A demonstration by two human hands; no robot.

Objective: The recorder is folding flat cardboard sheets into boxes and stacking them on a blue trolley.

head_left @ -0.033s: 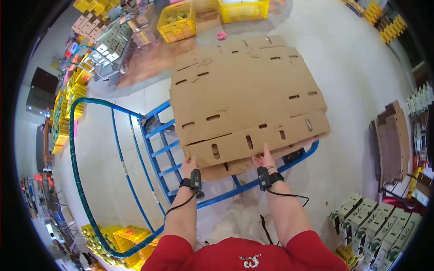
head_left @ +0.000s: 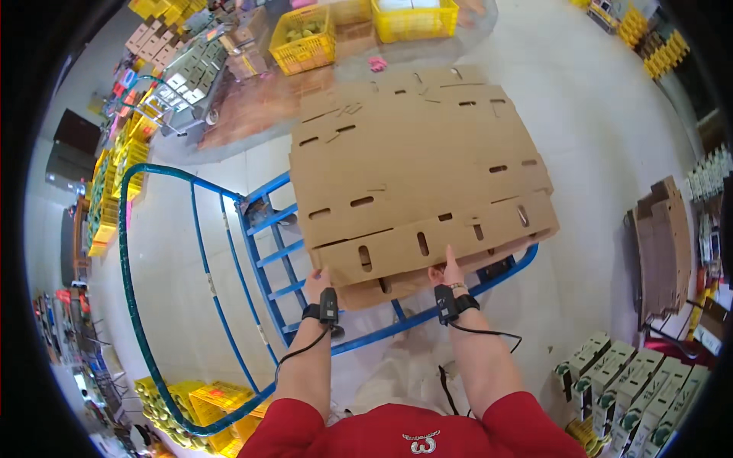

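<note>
A stack of flattened cardboard boxes (head_left: 427,164), brown with slotted hand holes, lies on a blue metal platform cart (head_left: 279,256). My left hand (head_left: 316,284) grips the near left corner of the top sheet, its fingers partly hidden by the cardboard. Along the near edge, right of the middle, my right hand (head_left: 449,273) pinches the same sheet, thumb on top and the other fingers tucked at the edge. Below this edge another folded layer (head_left: 374,292) juts out a little. Each wrist wears a black strapped device with a cable.
The cart's tall green-and-blue handle frame (head_left: 126,259) stands at my left. Yellow crates (head_left: 304,42) sit at the far side. On the right lean more flattened boxes (head_left: 663,252), with white-and-green cartons (head_left: 634,389) nearer me. A loaded trolley (head_left: 191,114) stands far left.
</note>
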